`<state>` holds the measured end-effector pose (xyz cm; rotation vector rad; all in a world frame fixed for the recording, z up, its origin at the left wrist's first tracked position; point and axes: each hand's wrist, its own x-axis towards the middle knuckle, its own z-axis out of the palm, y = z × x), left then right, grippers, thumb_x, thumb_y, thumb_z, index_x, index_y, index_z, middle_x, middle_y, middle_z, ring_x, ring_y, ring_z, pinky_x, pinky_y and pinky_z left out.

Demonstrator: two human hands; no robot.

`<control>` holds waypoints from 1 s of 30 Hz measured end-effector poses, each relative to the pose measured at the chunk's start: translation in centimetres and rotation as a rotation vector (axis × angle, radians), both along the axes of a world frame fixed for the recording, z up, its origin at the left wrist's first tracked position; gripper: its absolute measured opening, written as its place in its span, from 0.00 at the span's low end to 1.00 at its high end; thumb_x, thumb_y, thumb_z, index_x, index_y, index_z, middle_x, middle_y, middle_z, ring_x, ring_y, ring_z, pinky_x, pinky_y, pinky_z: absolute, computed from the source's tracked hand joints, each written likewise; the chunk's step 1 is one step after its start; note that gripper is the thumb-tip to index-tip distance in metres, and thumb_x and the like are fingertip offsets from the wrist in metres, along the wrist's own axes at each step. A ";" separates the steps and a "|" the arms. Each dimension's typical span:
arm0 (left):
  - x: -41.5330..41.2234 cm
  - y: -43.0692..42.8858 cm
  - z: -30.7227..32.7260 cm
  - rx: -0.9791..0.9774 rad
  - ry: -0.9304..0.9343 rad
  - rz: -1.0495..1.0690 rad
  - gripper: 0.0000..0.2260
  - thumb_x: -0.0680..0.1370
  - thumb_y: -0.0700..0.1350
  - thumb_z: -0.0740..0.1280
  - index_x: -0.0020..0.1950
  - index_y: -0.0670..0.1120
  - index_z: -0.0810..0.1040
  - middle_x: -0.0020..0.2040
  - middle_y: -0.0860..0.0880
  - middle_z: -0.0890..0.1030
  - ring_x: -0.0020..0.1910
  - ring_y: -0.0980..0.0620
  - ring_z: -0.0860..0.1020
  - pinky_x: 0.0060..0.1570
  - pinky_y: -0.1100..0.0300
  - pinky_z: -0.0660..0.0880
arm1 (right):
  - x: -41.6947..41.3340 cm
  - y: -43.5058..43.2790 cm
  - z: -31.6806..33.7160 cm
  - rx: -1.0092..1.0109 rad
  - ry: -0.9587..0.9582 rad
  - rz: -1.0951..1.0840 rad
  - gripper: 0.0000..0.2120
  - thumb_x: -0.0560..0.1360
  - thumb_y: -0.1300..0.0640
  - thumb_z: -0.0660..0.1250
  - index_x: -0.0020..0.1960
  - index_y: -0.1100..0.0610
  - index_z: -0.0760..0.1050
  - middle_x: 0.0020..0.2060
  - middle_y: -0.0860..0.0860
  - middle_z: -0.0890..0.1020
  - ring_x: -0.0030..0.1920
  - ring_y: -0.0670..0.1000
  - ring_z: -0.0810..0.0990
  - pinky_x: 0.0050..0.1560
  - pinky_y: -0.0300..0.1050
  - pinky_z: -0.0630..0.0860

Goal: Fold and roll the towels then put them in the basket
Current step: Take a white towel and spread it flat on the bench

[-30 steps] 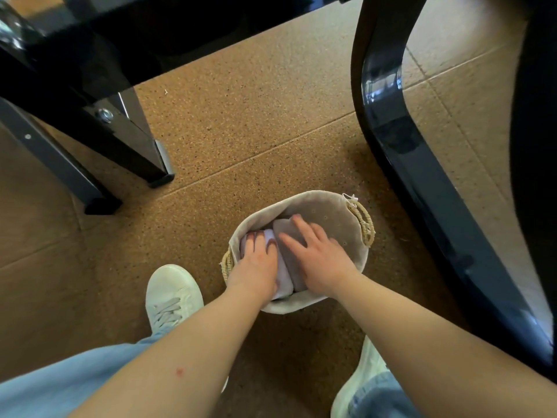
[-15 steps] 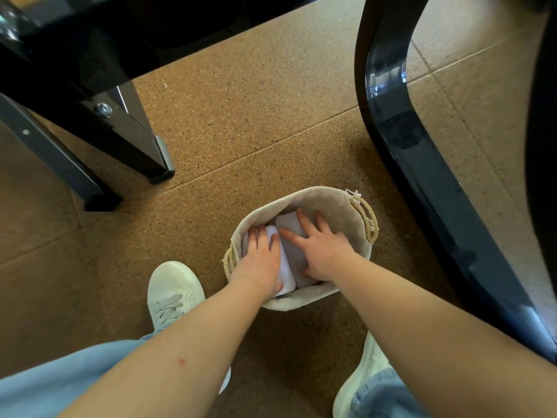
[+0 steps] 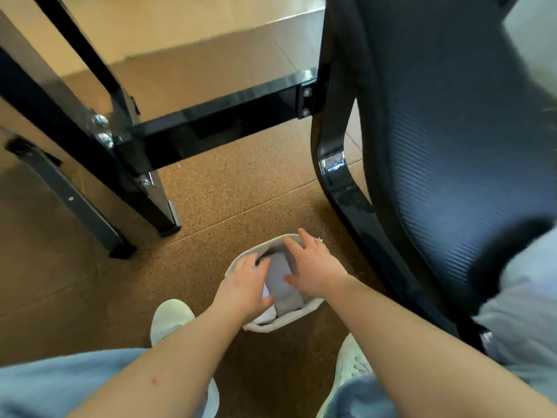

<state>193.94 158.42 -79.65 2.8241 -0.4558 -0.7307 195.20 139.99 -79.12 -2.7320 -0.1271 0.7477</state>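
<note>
**Fig.** Small beige fabric basket [image 3: 281, 325] on the speckled cork floor [image 3: 241, 200], just beyond a white sneaker [image 3: 170, 321]. It holds a pale lilac-grey rolled towel [image 3: 281, 285] and, touching it on the left, a white rolled towel [image 3: 269, 314].

The left hand [image 3: 244, 286] rests on the white roll, fingers together and lightly bent. The right hand [image 3: 315, 267] lies over the far rim, fingers straight, spread and holding nothing.

The rolls are judged light, soft and apt to unroll. They are best gripped across the middle with the loose flap pinned, or pressed from above. The basket wall looks limp and may tip.

Black metal desk legs [image 3: 144, 188] stand beyond. A black mesh chair [image 3: 452, 146] stands close on the right and crowds the right arm.
</note>
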 end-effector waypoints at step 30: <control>-5.7 -17.6 21.3 -0.316 -0.437 -0.270 0.31 0.78 0.60 0.69 0.79 0.56 0.64 0.74 0.53 0.70 0.69 0.50 0.73 0.63 0.54 0.78 | -12.7 -17.5 24.6 -0.043 -0.413 -0.413 0.34 0.79 0.44 0.66 0.81 0.48 0.58 0.74 0.49 0.72 0.75 0.58 0.60 0.73 0.57 0.66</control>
